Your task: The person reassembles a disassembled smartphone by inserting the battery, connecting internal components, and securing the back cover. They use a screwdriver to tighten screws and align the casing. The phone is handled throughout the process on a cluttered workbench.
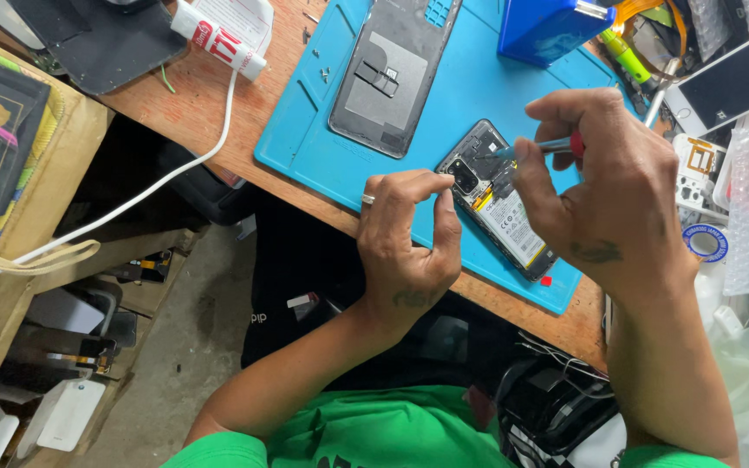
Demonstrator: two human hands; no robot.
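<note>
Left hand (405, 238) pinches opened phone (500, 212) steady | right hand (604, 186) grips screwdriver (535, 149) at phone's top | back cover (394, 74) already off on blue mat (305, 143) | insides exposed, reassembly undone

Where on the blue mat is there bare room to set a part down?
Bare mat lies left of the detached back cover, and a strip between that cover and the blue box. It is crowded around the opened phone, where the left hand and right hand with the screwdriver work.

You work on a smooth, matt blue rubbery mat (322, 147) over a worn, rough brown wooden bench (192, 104); the grey plastic phone back cover (392, 78) looks dull.
</note>
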